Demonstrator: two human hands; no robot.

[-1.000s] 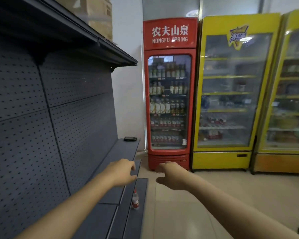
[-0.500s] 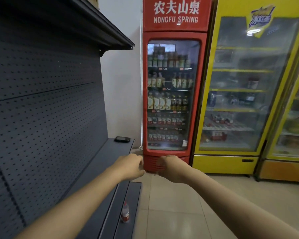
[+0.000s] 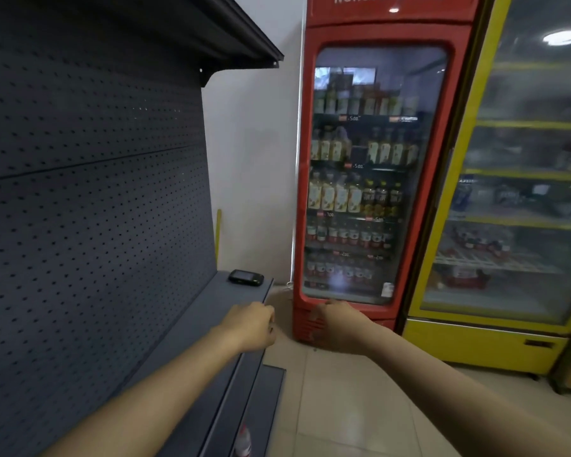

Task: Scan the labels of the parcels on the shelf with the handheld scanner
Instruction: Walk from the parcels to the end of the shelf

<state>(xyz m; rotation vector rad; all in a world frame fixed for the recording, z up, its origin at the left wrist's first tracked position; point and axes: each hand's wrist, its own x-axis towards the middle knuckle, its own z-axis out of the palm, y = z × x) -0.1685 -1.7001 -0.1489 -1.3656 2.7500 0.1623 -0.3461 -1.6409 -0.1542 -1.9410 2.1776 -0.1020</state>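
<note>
Shop aisle, dark grey perforated metal shelf [image 3: 192, 324] at 9 o'clock. Small black handheld scanner [image 3: 246, 278] lies at far shelf end, 12 o'clock of left hand [image 3: 249, 326], likely parked for pickup. Left hand, right hand [image 3: 338, 326] loosely curled, empty. No parcels visible.
</note>
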